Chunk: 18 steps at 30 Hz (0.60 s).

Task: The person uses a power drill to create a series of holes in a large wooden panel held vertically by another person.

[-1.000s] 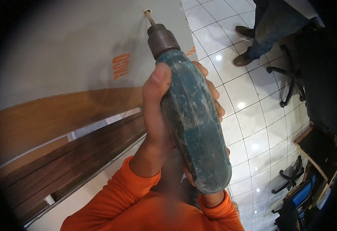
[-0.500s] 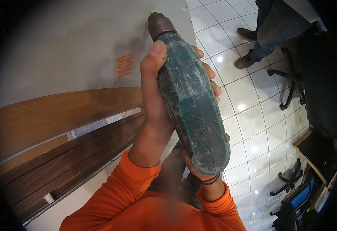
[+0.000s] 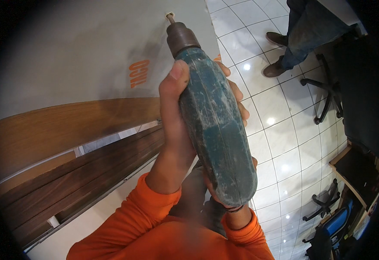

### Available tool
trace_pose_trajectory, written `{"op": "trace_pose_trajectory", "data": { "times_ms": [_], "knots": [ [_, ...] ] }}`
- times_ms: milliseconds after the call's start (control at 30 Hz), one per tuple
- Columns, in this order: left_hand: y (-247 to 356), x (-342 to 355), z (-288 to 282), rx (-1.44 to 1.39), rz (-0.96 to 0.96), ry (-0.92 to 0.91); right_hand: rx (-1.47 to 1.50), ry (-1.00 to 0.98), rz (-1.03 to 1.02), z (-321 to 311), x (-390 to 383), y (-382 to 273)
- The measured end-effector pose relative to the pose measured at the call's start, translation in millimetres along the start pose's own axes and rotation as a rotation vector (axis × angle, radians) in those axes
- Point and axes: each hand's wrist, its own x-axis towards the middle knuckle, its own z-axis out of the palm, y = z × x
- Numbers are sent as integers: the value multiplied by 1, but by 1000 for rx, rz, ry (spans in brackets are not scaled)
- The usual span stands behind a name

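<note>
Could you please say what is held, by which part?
A drill: the left hand grips its body behind the chuck; the right hand is beneath its rear, grip hidden.

Tile floor (image 3: 293, 130) bright, w/ round glare spots, R side; grey board (image 3: 81, 56) dimmer, soft shadows upper ctr-L; corners vignetted black, edges bent by fisheye; hazy blur, bottom ctr.

You wear a bright orange top (image 3: 172, 240) with long sleeves (image 3: 120, 223) and snug cuffs (image 3: 157, 200), a thin dark band (image 3: 235, 209) on your right wrist (image 3: 238, 218), and dark pants (image 3: 193, 186).
</note>
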Motion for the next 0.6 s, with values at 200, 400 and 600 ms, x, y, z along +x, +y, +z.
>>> {"op": "trace_pose_trajectory", "data": {
  "times_ms": [200,400,600],
  "knots": [
    [-7,-5,15,-179,4,35,-13,-28,51,-11,-3,-13],
    [-5,1,19,-195,16,47,198,55,98,-4,1,-6],
    [2,13,5,-146,-4,15,117,72,34,-1,18,-2]
  ]
}}
